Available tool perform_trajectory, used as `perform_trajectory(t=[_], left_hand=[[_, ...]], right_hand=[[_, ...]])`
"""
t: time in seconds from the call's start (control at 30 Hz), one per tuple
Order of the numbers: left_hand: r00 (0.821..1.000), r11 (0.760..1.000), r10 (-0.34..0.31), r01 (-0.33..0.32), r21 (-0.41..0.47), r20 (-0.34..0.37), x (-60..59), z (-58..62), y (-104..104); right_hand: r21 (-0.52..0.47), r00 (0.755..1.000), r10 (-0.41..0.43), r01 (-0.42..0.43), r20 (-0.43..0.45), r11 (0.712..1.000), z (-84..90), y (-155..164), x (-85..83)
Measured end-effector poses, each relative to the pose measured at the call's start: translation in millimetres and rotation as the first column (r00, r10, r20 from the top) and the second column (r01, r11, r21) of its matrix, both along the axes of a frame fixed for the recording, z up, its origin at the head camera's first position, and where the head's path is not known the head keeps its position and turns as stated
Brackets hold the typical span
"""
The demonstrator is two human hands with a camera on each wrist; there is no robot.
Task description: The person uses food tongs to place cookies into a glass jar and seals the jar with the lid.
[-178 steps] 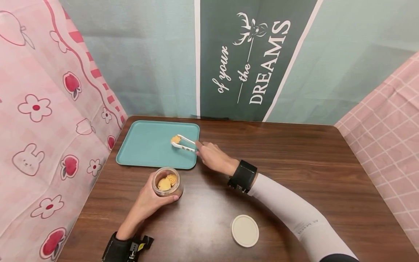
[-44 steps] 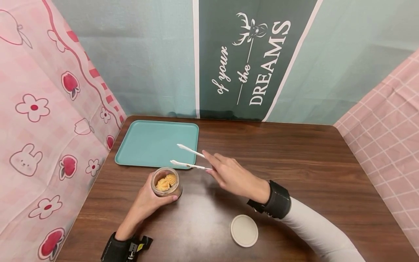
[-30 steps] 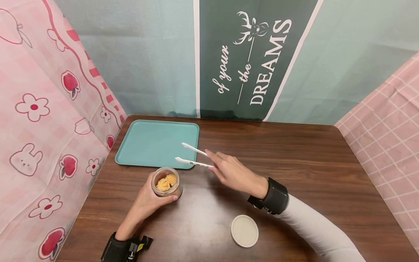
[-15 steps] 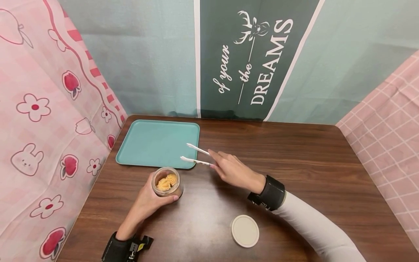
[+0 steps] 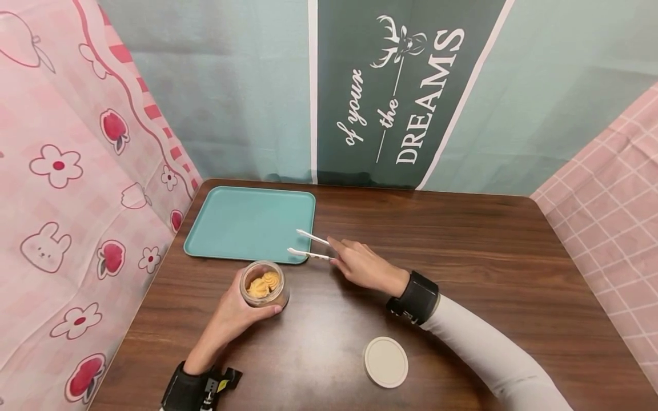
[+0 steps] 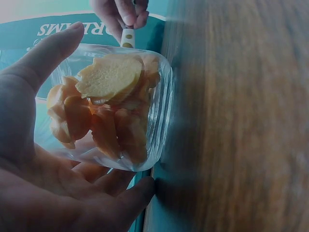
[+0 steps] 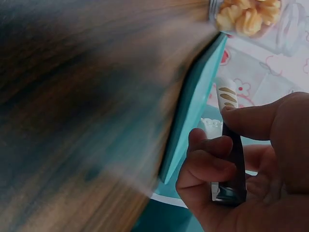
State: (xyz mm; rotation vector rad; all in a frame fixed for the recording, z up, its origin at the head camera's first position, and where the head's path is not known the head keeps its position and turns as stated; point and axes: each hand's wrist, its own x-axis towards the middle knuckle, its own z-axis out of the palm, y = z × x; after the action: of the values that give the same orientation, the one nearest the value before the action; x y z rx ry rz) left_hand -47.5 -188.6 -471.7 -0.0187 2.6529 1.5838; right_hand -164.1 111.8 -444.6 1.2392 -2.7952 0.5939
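The glass jar point(image 5: 264, 284) of golden cookies point(image 5: 263, 282) stands upright and lidless on the brown wooden surface point(image 5: 462, 251), just in front of the teal tray point(image 5: 241, 222) — the left hand point(image 5: 233, 314) curls round its side, thumb and fingers wrapping the glass. To its right the right hand point(image 5: 362, 267) pinches white tongs point(image 5: 308, 246), whose arms stand apart with nothing between them, tips over the tray's near right corner. A round white lid point(image 5: 385, 362) lies flat nearer the person, well apart from the jar.
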Motion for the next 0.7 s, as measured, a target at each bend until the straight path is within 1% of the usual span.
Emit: perform_trajectory(t=[0.2, 0.4, 0.7], left_hand=[[1.000, 1.000, -0.006, 0.006, 0.004, -0.002, -0.7, 1.1, 0.5], [1.000, 1.000, -0.006, 0.006, 0.011, 0.002, -0.6, 1.4, 0.5], [1.000, 1.000, -0.004, 0.004, 0.026, 0.010, 0.3, -0.2, 0.2]], right_hand=[[0.018, 0.999, 0.002, -0.002, 0.041, 1.000, -5.9, 1.5, -4.6], [0.027, 0.998, 0.004, -0.006, 0.056, 1.000, -13.3, 3.1, -9.1], [0.039, 0.997, -0.014, 0.011, 0.080, 0.999, -15.7, 2.5, -9.2]])
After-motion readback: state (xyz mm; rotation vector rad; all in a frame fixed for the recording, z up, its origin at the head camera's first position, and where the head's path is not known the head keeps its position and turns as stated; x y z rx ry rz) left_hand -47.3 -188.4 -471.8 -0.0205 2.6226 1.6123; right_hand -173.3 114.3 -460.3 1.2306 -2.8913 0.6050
